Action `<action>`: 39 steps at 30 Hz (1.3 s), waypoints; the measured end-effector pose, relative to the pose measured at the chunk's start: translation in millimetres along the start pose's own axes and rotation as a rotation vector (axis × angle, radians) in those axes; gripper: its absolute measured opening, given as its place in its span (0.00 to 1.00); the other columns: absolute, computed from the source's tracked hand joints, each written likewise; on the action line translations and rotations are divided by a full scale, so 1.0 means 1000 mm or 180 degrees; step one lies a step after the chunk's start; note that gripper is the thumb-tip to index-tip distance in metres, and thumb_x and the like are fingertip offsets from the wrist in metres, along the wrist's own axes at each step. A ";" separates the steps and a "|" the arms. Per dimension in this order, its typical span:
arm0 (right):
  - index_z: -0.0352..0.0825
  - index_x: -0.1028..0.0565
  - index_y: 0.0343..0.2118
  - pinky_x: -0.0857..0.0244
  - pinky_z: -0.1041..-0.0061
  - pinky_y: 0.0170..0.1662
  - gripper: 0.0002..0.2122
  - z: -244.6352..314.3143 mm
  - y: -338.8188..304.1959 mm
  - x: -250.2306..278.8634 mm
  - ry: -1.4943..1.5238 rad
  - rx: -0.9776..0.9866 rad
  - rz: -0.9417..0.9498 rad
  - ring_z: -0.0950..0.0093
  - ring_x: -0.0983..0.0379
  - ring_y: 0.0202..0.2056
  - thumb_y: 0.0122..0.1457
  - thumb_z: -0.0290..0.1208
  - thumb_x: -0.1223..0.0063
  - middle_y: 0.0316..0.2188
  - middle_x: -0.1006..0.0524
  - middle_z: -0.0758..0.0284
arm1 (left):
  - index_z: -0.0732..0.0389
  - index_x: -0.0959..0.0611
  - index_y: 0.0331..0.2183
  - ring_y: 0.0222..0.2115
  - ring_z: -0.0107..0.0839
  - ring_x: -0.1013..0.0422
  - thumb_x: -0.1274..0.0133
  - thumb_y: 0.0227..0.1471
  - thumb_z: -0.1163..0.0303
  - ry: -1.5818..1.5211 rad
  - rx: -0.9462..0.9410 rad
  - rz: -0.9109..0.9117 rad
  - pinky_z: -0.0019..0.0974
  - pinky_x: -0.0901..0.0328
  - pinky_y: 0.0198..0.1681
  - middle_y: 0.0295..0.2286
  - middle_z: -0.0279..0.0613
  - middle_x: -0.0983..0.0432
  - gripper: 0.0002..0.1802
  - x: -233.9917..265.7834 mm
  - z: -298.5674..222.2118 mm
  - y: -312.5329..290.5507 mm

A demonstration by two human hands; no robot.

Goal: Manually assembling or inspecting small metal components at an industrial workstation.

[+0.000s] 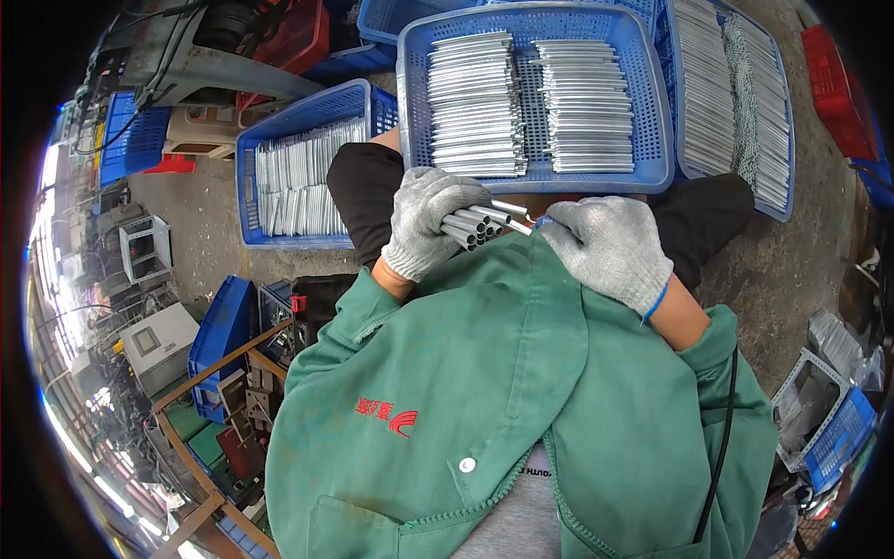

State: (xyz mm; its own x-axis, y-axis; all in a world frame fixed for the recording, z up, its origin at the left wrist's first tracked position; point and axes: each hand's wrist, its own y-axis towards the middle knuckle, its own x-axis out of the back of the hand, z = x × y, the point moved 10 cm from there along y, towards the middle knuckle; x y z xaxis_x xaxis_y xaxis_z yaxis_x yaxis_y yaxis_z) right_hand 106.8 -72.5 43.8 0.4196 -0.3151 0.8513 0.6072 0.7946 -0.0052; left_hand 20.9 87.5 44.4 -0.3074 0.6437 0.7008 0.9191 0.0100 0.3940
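Observation:
My left hand (424, 216), in a grey knitted glove, is closed around a bundle of short metal tubes (475, 226). Their open round ends point to the right. My right hand (610, 244), gloved the same way, pinches a slim tool (521, 226) with a pale shaft and a bit of blue and red by the fingertips. Its tip meets the end of one tube, or lies just in front of it; I cannot tell which. The fingers hide most of the tool, so its exact kind does not show.
Before my knees stands a blue basket (656, 177) with two stacks of metal tubes. More tubes fill a blue basket (244, 200) at left and another blue basket (785, 186) at right. A metal frame (191, 456) and a grey box (158, 340) stand at lower left.

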 end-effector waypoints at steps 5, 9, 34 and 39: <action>0.37 0.13 0.31 0.33 0.71 0.24 0.08 -0.003 0.009 0.009 0.0278 -0.0075 0.0009 0.67 0.26 0.16 0.56 0.34 0.40 0.19 0.17 0.66 | 0.56 0.11 0.32 0.32 0.34 0.22 0.33 0.41 0.68 -0.0026 0.0003 -0.0049 0.39 0.35 0.47 0.33 0.34 0.13 0.11 -0.002 0.001 0.004; 0.38 0.15 0.26 0.34 0.71 0.22 0.08 -0.015 0.016 0.015 -0.0078 -0.0149 0.0035 0.65 0.27 0.15 0.55 0.34 0.40 0.17 0.19 0.66 | 0.56 0.11 0.33 0.31 0.35 0.25 0.32 0.42 0.67 -0.0067 0.0020 -0.0021 0.40 0.35 0.45 0.29 0.32 0.16 0.12 -0.005 0.004 0.017; 0.40 0.13 0.32 0.30 0.59 0.27 0.17 -0.068 0.006 -0.002 -0.0137 -0.0715 -0.0174 0.53 0.21 0.23 0.62 0.49 0.43 0.23 0.17 0.59 | 0.50 0.14 0.41 0.24 0.54 0.23 0.40 0.51 0.62 0.1576 0.1087 0.0361 0.53 0.31 0.29 0.24 0.49 0.18 0.14 -0.074 0.141 0.008; 0.36 0.13 0.36 0.30 0.62 0.26 0.12 -0.050 0.009 0.027 -0.0016 -0.0530 -0.0418 0.56 0.22 0.21 0.59 0.39 0.39 0.24 0.16 0.57 | 0.61 0.15 0.45 0.24 0.47 0.25 0.34 0.52 0.65 0.0518 0.1278 0.0300 0.45 0.31 0.30 0.28 0.47 0.16 0.19 -0.042 0.111 0.025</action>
State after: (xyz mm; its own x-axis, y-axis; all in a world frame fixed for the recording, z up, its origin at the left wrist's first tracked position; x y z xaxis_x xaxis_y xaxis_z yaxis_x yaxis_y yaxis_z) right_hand 157.1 -99.8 40.8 0.3265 -0.4074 0.8529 0.7597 0.6500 0.0197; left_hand 83.8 145.9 -40.9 -0.2230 0.5274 0.8198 0.9580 0.2742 0.0842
